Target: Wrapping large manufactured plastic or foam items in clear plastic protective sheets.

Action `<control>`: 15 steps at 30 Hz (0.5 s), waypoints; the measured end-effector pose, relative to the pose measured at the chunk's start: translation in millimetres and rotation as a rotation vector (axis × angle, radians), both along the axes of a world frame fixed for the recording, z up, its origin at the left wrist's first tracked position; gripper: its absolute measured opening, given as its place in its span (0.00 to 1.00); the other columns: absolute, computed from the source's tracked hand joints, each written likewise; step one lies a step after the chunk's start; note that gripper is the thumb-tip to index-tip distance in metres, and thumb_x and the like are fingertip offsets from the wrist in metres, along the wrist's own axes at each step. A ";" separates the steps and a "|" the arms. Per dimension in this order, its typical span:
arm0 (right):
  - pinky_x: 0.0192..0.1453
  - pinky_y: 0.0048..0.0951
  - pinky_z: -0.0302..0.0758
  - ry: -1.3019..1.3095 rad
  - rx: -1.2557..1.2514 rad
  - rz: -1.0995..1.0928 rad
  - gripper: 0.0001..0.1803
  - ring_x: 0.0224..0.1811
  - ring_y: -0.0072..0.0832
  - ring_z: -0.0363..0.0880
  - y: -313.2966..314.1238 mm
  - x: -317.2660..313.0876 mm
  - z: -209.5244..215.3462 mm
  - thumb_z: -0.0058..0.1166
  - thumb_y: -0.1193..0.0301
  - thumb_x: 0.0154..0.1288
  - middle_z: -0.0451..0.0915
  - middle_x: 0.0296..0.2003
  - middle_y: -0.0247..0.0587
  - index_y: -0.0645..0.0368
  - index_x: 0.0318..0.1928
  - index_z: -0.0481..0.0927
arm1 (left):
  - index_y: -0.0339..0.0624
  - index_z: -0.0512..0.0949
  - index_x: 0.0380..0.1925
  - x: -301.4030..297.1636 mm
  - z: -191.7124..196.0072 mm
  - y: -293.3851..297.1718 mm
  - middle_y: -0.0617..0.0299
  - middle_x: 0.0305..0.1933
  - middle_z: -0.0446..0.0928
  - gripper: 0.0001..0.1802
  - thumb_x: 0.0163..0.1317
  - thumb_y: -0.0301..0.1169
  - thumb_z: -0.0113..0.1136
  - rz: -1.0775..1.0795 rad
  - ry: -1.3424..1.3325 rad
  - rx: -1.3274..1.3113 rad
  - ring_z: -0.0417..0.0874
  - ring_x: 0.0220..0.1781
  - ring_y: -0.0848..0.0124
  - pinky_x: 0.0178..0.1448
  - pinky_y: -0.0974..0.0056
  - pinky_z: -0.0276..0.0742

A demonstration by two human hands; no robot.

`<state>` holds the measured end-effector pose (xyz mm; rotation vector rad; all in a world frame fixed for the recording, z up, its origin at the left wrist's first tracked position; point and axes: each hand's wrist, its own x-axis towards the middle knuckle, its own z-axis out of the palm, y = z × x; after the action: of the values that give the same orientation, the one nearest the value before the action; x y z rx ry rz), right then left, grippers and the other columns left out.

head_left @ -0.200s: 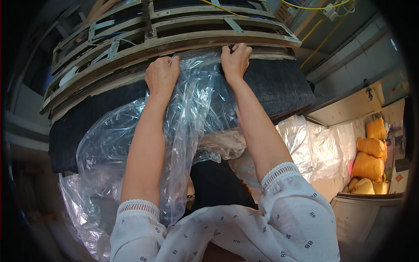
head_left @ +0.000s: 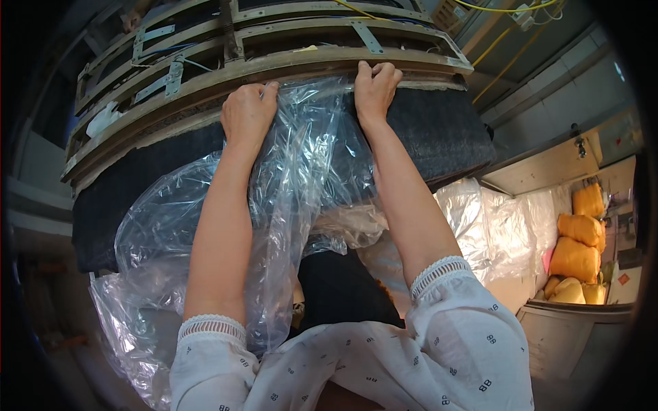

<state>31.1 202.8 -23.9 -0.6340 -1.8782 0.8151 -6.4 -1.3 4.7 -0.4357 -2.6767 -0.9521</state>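
A clear plastic sheet (head_left: 301, 151) hangs in shiny folds over the front of a dark fabric-covered piece of furniture (head_left: 432, 123). Its upper edge is drawn up to the wooden slatted frame (head_left: 301, 63) on top of that piece. My left hand (head_left: 249, 113) is closed at the sheet's upper left, thumb and fingers pinched together by the frame's near rail. Further right, my right hand (head_left: 375, 89) is also closed at the sheet's upper edge, with its knuckles against the rail. The fingertips of both hands are partly hidden.
Metal brackets (head_left: 367, 38) join the slats. Yellow cables (head_left: 493, 9) hang at the upper right. More plastic film (head_left: 510, 229) lies to the right, near stacked orange bundles (head_left: 577, 259). At the far upper left, part of another person's hand (head_left: 133, 20) shows.
My hands have spread slightly apart, the left one leftward and the right one up and rightward. The plastic between them is pulled a little wider. The other person's arm has drawn back.
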 end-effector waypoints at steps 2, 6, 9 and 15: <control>0.50 0.43 0.64 0.005 -0.012 0.000 0.15 0.43 0.50 0.67 1.1 -1.0 -0.2 0.52 0.63 0.59 0.66 0.37 0.52 0.63 0.31 0.67 | 0.43 0.83 0.30 -5.2 -1.9 -3.8 0.44 0.30 0.79 0.21 0.59 0.48 0.52 -0.016 -0.023 -0.009 0.80 0.37 0.47 0.44 0.52 0.74; 0.53 0.42 0.62 0.028 -0.076 0.005 0.17 0.47 0.50 0.66 2.5 1.3 3.6 0.48 0.60 0.63 0.66 0.39 0.55 0.64 0.32 0.68 | 0.42 0.83 0.31 -5.6 -1.2 -7.2 0.44 0.31 0.79 0.22 0.59 0.50 0.50 -0.050 -0.040 -0.020 0.80 0.38 0.47 0.44 0.52 0.74; 0.55 0.46 0.60 -0.154 -0.016 -0.082 0.20 0.49 0.49 0.66 1.6 3.8 6.9 0.45 0.56 0.64 0.69 0.42 0.56 0.64 0.35 0.75 | 0.41 0.81 0.30 -3.0 -5.1 -5.5 0.45 0.30 0.79 0.21 0.61 0.47 0.50 -0.097 0.024 -0.011 0.79 0.36 0.48 0.41 0.53 0.73; 0.57 0.49 0.57 -0.291 0.068 0.338 0.23 0.53 0.45 0.65 -19.5 55.2 10.3 0.46 0.50 0.63 0.75 0.44 0.46 0.56 0.37 0.83 | 0.37 0.75 0.27 26.5 -4.2 -38.1 0.56 0.21 0.73 0.16 0.64 0.38 0.49 -0.215 0.073 0.453 0.72 0.23 0.67 0.32 0.66 0.66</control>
<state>86.3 183.3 -13.5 -0.4120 -2.3095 0.9046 20.1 -39.5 0.5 -0.6441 -2.2821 -1.5231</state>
